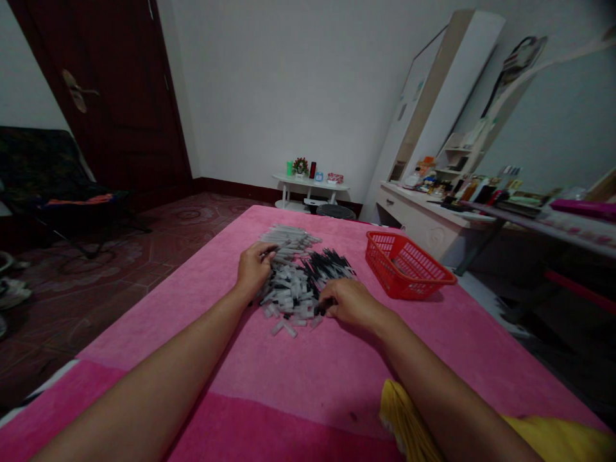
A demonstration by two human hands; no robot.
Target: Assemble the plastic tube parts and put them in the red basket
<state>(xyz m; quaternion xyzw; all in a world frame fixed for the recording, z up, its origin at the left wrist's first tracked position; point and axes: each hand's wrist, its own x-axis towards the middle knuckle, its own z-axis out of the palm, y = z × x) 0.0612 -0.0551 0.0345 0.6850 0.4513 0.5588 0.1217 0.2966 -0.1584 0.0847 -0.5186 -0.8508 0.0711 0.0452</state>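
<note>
My left hand (pixel 255 269) is closed in a pinch at the left side of the piles, its fingertips next to whitish pen barrels (pixel 291 237); a dark bit shows at the fingers, too small to name. Between my hands lies a heap of short, clear pen caps (pixel 286 292) with black bits among them. My right hand (pixel 350 301) pinches at the heap's right edge, with something small and dark at its fingertips that I cannot make out. Just beyond that hand lies a bundle of thin black-and-clear pen pieces (pixel 330 266).
A red plastic basket (pixel 407 266) stands on the pink cloth (pixel 298 378) to the right. Yellow fabric (pixel 409 417) lies beneath my right forearm. Beyond the bed-like surface are a small white table (pixel 312 183), a dresser (pixel 428 212) and a folding chair (pixel 52 173).
</note>
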